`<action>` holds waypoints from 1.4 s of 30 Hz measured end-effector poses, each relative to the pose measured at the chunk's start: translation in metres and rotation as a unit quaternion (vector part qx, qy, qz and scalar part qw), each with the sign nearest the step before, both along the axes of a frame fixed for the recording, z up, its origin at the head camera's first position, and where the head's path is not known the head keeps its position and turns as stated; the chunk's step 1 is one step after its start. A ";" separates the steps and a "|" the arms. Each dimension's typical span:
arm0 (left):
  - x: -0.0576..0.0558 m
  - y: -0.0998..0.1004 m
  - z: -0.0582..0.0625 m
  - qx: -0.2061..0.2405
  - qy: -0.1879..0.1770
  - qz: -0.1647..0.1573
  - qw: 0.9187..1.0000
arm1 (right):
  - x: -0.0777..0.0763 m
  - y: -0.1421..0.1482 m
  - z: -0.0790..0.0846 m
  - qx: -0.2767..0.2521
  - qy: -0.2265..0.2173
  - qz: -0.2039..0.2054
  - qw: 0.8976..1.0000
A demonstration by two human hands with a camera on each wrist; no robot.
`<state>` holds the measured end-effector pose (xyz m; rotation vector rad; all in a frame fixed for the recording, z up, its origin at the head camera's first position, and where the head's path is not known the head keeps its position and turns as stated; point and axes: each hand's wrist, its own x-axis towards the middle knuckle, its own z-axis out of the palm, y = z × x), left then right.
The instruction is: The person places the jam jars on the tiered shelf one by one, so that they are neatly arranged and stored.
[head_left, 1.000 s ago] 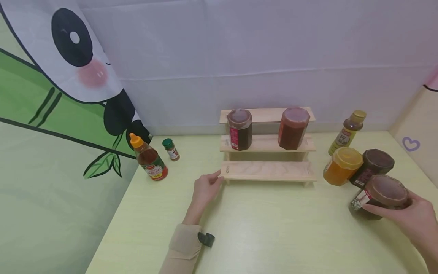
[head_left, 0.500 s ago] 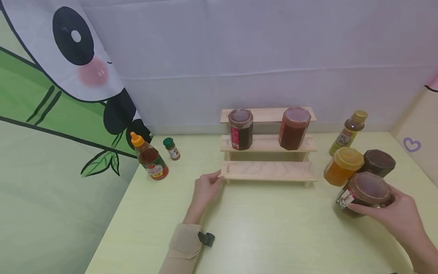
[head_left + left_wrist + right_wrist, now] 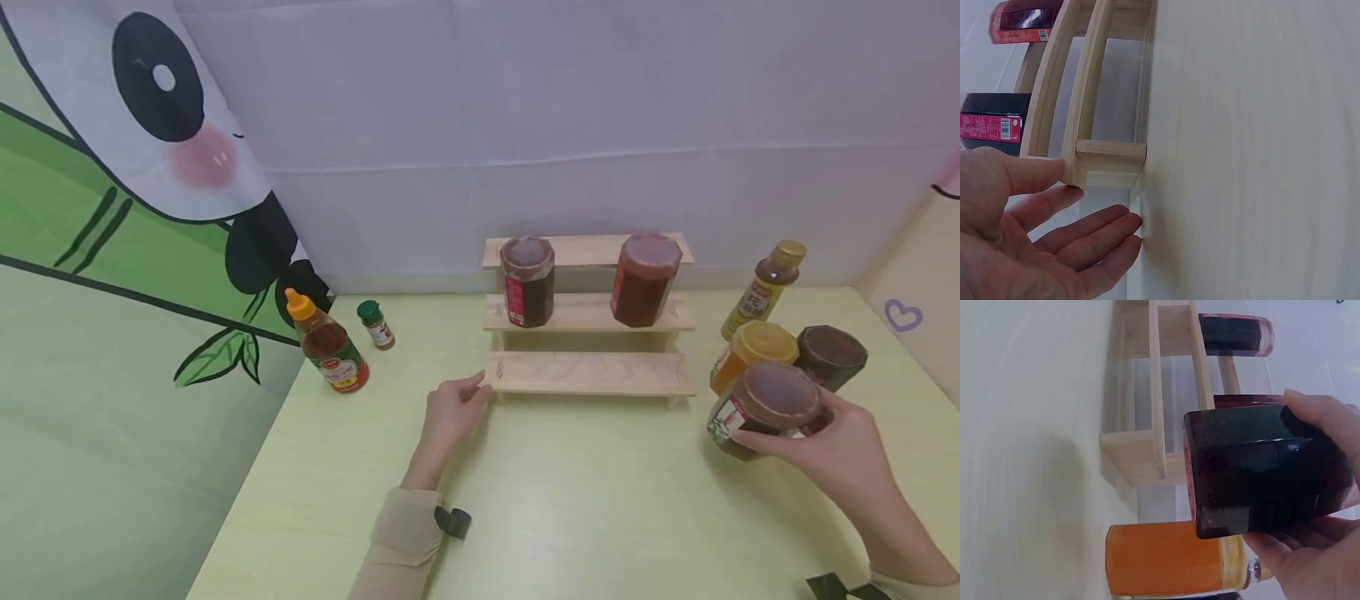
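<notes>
My right hand (image 3: pixel 843 442) grips a dark octagonal jar (image 3: pixel 772 404) with a brownish lid and a white-and-red label. The right wrist view shows this jar (image 3: pixel 1260 469) tilted and raised off the table, thumb on one side and fingers on the other. With thumb and index finger, my left hand (image 3: pixel 453 412) pinches the left end of the lowest board of a three-tier wooden rack (image 3: pixel 592 372); its other fingers extend loosely below, as the left wrist view shows. On the middle tier stand a dark jar (image 3: pixel 531 292) at left and a reddish jar (image 3: pixel 643 287) at right.
Right of the rack stand an orange jar (image 3: pixel 753 346) with a yellow lid, partly hidden by the held jar, another dark jar (image 3: pixel 831 354), and a yellow-capped bottle (image 3: pixel 752 304). At left are a sauce bottle (image 3: pixel 337 358) and a small green-capped shaker (image 3: pixel 377 327).
My right hand has carried the dark jar leftward and slightly toward the back, so it now overlaps the orange jar in the head view. The left hand and rack have stayed in place.
</notes>
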<state>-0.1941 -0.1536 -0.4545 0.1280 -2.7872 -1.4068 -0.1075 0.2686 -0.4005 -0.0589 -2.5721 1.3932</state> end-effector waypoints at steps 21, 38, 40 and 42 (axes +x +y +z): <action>0.000 -0.001 -0.002 -0.012 0.012 0.002 1.000 | -0.036 -0.059 0.015 -0.048 0.037 0.069 0.996; 0.000 -0.002 -0.003 -0.001 0.020 -0.013 1.000 | -0.078 -0.122 0.010 -0.109 0.045 0.135 0.984; 0.000 -0.002 -0.002 0.001 0.020 -0.013 1.000 | -0.082 -0.129 0.009 -0.116 0.045 0.142 0.982; 0.000 -0.001 -0.002 0.003 0.020 -0.014 1.000 | -0.084 -0.138 0.013 -0.124 0.045 0.149 0.980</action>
